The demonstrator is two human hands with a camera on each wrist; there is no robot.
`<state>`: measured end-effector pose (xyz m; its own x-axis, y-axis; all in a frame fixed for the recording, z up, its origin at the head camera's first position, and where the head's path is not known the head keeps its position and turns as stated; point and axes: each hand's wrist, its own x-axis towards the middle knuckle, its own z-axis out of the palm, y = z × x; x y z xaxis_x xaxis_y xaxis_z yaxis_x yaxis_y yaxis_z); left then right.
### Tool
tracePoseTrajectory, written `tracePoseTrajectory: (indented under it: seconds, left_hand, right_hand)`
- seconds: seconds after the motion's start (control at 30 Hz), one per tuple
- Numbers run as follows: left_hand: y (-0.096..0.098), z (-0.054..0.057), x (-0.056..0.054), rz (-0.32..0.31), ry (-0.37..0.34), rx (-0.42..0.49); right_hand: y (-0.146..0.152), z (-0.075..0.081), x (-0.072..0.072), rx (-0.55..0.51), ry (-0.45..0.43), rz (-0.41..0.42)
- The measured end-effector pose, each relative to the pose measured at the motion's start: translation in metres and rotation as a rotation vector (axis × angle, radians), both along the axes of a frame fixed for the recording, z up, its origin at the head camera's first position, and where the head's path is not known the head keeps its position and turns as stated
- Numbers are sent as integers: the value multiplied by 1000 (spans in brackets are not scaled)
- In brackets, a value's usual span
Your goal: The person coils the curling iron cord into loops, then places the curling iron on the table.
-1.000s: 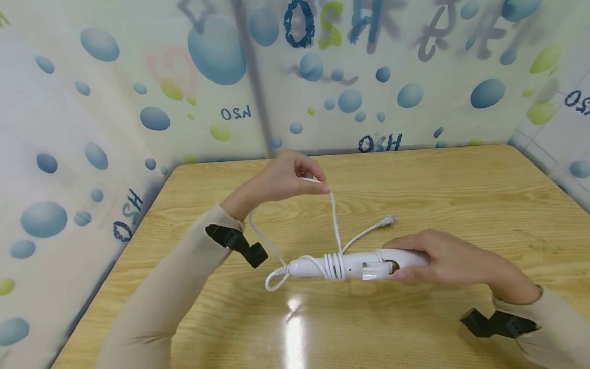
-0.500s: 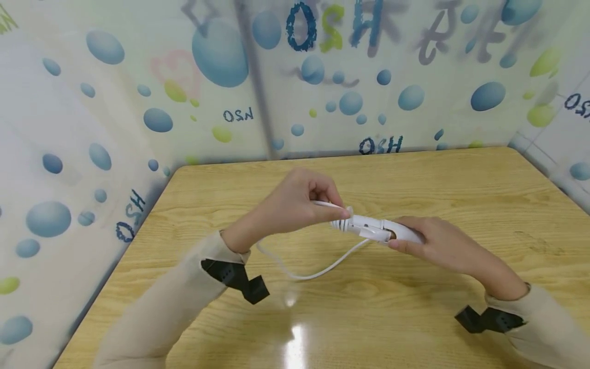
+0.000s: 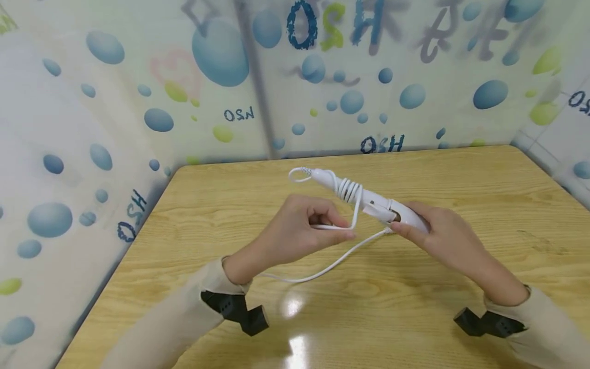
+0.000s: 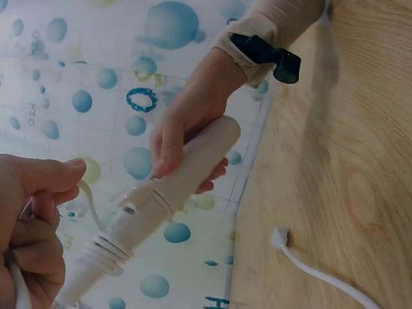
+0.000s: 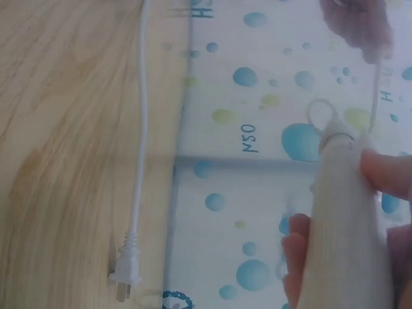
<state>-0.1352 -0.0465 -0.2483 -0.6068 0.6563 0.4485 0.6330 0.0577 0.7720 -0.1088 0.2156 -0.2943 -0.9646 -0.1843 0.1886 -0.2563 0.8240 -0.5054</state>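
My right hand (image 3: 444,233) grips a white hair iron (image 4: 199,161) by its thick rounded end, thumb on the near side. The iron is held above the table, its narrow end tilted up toward the back left. Several turns of its white power cord (image 4: 106,252) lie around the narrower part. With thumb and fingertips my left hand (image 3: 297,225) pinches the cord just below these turns, and a short stretch runs up to the iron. In the right wrist view, the plug (image 5: 125,265) lies at the cord's free end.
Underneath is a wooden table (image 3: 484,195), with the loose cord end resting on it in a curve. Behind and to the left stand pale walls (image 3: 295,102) printed with blue and green bubbles. Black wrist cameras (image 3: 241,312) are strapped over both sleeves.
The iron's narrow end has swung up and away to the back left. My left hand rose, then came down toward the near side with the cord. The right hand keeps its hold.
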Motion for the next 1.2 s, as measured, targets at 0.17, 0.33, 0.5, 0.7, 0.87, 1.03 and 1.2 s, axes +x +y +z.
tracePoseTrajectory:
  seconds: [0.17, 0.33, 0.5, 0.7, 0.87, 1.03, 1.2]
  left_hand:
    - [-13, -18, -5, 59, -37, 46]
    - [-21, -39, -14, 62, -34, 28]
    - [-18, -53, -34, 45, -81, 18]
    - [-9, -61, -66, 68, -391, 17]
    - [-5, -67, -87, 133, -483, 24]
    - [-12, -67, -101, 28, -430, -55]
    - [-20, -64, -108, 40, -481, -104]
  right_hand:
    - [8, 5, 2, -164, 115, -41]
    - [10, 8, 5, -264, 172, -47]
    - [9, 8, 9, -349, 176, -1]
    - [8, 4, 13, -404, 168, 125]
    - [5, 2, 14, -391, 109, 229]
    - [6, 0, 13, -374, 71, 234]
    - [8, -3, 12, -418, 74, 260]
